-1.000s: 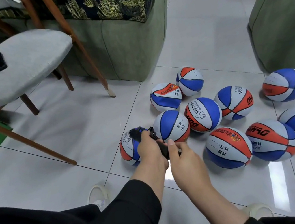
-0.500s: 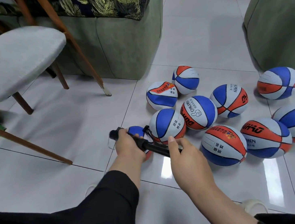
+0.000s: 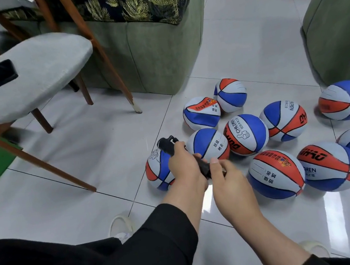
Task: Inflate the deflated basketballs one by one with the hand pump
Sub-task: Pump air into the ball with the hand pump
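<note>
Here both hands, left [image 3: 184, 162] and right [image 3: 227, 176], grip the black pump [image 3: 203, 166] (over a basketball [image 3: 158, 171]).

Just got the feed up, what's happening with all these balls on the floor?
A person in black sleeves is working a black hand pump with both hands. The left hand grips the handle end, the right hand holds the barrel. The pump sits over a red, white and blue basketball on the white tiled floor, though the needle connection is hidden. Eight more similar balls lie clustered to the right, beside a green sofa; the two nearest the sofa look wrinkled and soft.
</note>
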{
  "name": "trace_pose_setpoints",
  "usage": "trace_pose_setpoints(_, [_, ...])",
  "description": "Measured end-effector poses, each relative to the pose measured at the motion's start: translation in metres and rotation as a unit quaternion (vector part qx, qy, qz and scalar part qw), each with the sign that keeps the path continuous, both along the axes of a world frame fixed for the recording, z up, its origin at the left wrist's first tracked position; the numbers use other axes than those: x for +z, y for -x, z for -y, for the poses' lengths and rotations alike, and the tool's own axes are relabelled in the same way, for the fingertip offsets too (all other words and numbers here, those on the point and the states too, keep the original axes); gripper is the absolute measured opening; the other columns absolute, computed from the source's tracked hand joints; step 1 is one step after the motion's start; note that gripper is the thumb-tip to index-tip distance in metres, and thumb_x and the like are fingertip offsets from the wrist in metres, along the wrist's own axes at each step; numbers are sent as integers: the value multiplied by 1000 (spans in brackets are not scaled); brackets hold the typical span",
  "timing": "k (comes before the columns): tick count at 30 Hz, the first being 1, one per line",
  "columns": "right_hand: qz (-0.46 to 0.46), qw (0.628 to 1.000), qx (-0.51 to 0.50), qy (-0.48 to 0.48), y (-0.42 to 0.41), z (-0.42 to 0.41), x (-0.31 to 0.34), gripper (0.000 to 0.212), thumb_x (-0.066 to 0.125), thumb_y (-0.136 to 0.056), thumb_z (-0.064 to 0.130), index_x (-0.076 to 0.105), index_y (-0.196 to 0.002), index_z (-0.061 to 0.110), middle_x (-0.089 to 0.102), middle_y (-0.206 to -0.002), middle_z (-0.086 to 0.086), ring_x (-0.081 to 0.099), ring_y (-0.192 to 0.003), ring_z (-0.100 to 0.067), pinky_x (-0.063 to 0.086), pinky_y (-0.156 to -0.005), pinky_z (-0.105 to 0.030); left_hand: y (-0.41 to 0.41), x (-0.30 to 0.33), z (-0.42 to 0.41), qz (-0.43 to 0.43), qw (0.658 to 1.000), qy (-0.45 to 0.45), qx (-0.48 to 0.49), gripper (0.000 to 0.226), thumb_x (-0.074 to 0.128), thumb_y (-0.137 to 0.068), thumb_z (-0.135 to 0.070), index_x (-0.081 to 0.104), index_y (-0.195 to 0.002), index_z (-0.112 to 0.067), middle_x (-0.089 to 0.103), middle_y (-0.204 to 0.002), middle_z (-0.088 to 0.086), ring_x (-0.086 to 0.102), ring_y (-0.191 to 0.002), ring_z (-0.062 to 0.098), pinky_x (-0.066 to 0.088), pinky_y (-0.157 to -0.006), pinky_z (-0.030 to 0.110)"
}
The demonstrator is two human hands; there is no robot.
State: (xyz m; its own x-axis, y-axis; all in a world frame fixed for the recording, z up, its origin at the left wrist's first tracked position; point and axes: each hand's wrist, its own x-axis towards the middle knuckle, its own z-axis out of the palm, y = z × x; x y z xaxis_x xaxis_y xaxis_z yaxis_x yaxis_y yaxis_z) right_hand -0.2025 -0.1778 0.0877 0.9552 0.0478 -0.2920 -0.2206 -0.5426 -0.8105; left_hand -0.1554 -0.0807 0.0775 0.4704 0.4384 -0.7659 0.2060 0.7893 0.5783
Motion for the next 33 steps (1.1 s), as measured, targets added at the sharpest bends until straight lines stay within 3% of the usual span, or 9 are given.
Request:
trace_pose_setpoints(5, [-8,1000,-4,1,11,6,8,39,34,-101,61,60,-96,31,62,-81,11,61,-84,-15,50,-76,-36,-3,1,-37,1,1000,16,25,24,63,-94,-31,51,-81,-15,50,-54,0,45,-43,16,45,-50,23])
trace_pose_setpoints(9, [-5,1000,22,4,17,15,23,27,36,-102,59,54,-94,41,65,-78,10,60,-81,-3,50,-75,-34,-2,-5,-77,-25,998,-3,50,16,60,-98,-28,52,-94,-14,54,-64,3,47,-49,18,46,-52,26])
trace_pose_setpoints(14, [-8,999,19,34,16,14,22,30,33,-102,60,53,-99,38,63,-80,11,62,-88,-17,52,-81,-38,3,-14,-66,-37,998,20,42,14,61,-95,-28,54,-97,-16,53,-60,0,49,-48,16,49,-46,22])
trace_pose_setpoints(18, [-5,998,-7,61,9,11,11,40,30,-103,57,59,-104,30,64,-75,6,61,-81,-19,51,-74,-39,7,-16,-26,-33,997,54,42,21,65,-93,-35,59,-93,-16,55,-57,-2,51,-46,15,54,-60,28])
trace_pose_setpoints(21, [-12,998,-25,52,5,8,6,41,29,-104,56,61,-109,30,62,-78,9,61,-85,-22,49,-75,-38,5,-11,-2,-25,999,31,24,28,64,-93,-40,60,-86,-13,56,-55,-1,53,-45,16,55,-62,30])
trace_pose_setpoints(25, [-9,999,-32,35,0,3,4,45,28,-103,56,62,-106,27,65,-84,7,61,-88,-23,52,-78,-40,4,-1,14,-25,1000,-12,-6,35,60,-95,-39,59,-78,-9,59,-52,2,57,-44,20,56,-62,32])
trace_pose_setpoints(33, [-8,999,21,32,10,7,17,44,32,-100,63,61,-115,34,61,-86,14,59,-92,-17,49,-82,-36,2,-3,-26,-7,999,31,9,22,66,-93,-31,55,-82,-14,52,-51,-2,49,-43,15,50,-52,26])
